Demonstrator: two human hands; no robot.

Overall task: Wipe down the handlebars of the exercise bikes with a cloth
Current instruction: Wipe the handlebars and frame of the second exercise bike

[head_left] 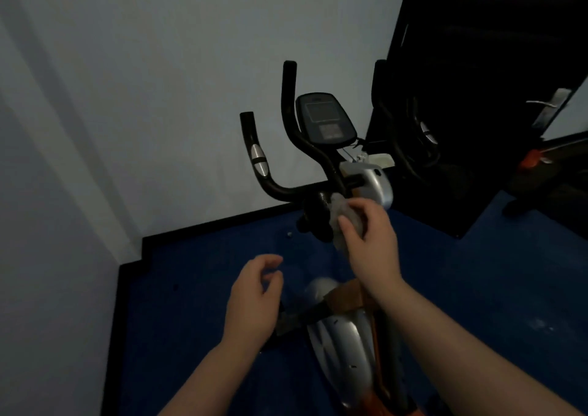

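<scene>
An exercise bike stands in front of me with black handlebars [288, 189] that curve up on the left and at the centre. A grey console [324, 118] sits between them. My right hand [370, 243] grips a pale cloth [345, 215] and presses it against the bar's middle clamp, just below the console stem. My left hand [254, 298] hovers lower left of it, fingers loosely curled and apart, holding nothing. The right handlebar [381, 97] is dark against a black door.
The silver and orange bike frame [346, 348] runs down between my arms. A pale wall [159, 97] is close on the left and behind. A black door [477, 65] with a metal handle [547, 105] stands at right. Blue floor [191, 288] lies below.
</scene>
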